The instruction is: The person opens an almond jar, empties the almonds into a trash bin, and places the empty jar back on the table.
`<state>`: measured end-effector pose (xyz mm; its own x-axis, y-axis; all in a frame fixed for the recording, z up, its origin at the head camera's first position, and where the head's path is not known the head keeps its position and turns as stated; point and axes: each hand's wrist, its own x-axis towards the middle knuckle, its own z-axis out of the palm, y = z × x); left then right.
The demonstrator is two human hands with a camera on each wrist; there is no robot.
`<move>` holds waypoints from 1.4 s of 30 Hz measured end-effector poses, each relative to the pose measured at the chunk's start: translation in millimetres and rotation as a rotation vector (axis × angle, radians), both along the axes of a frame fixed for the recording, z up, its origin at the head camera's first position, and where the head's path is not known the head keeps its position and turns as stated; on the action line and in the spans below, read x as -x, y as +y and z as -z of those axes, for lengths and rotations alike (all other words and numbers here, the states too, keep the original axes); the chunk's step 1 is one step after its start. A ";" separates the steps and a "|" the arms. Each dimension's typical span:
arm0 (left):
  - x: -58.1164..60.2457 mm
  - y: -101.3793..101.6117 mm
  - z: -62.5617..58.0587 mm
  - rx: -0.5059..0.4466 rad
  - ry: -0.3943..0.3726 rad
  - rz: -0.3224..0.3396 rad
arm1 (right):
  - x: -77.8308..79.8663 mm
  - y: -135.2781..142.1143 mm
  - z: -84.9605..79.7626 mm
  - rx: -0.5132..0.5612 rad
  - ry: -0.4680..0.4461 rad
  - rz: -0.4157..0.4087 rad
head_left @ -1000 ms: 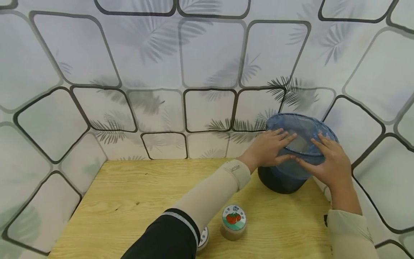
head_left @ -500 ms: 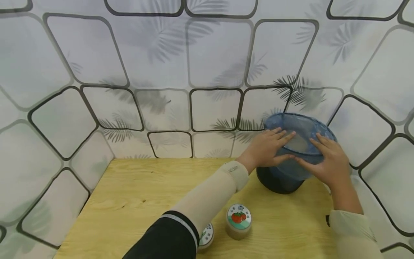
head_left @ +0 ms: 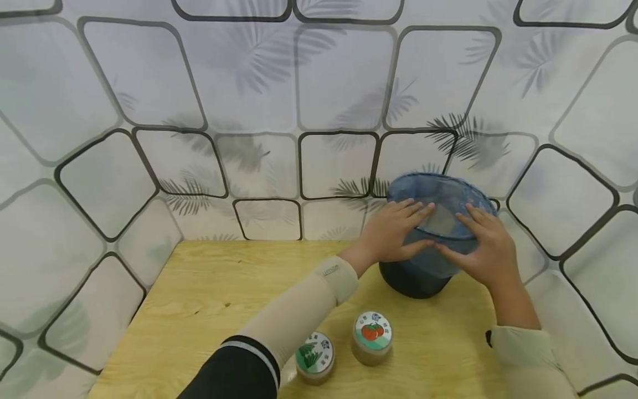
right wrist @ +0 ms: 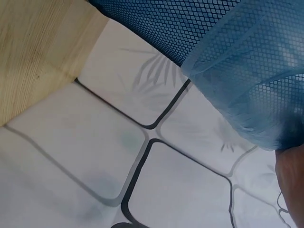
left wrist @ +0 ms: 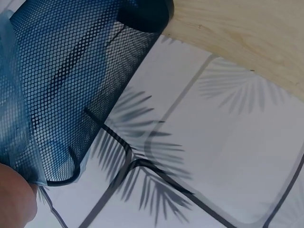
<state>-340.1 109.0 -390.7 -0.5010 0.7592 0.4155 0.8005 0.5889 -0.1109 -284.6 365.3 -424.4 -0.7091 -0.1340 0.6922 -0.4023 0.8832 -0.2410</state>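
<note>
Head view: the mesh bin (head_left: 416, 281) stood at the far right of the table (head_left: 239, 288), a blue bag (head_left: 433, 259) lining it and folded over its rim. The left hand (head_left: 396, 230) and right hand (head_left: 485, 244) lay on the near rim, fingers spread and nearly straight. The bin seemed likely light and fairly stiff, the film soft, slippery and easily torn; opposite sides of the rim promised the surest hold.

The left arm (head_left: 301, 312) stretches diagonally forward; the right arm (head_left: 516, 307) leans inward. Left hand (head_left: 394, 231) and right hand (head_left: 482, 244) lie palms down, fingers spread and fairly straight, thumb tips close together.
</note>
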 end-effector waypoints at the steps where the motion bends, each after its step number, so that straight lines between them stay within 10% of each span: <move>1: -0.9 -3.9 0.6 -0.007 0.007 -0.004 | 0.3 -3.8 0.0 0.004 0.008 -0.009; 25: -36.8 -119.3 17.3 -0.275 0.177 -0.115 | 11.2 -117.7 1.3 0.062 0.090 -0.227; 42: -52.7 -156.6 23.5 -0.335 0.228 -0.155 | 13.7 -155.6 2.0 0.080 0.082 -0.333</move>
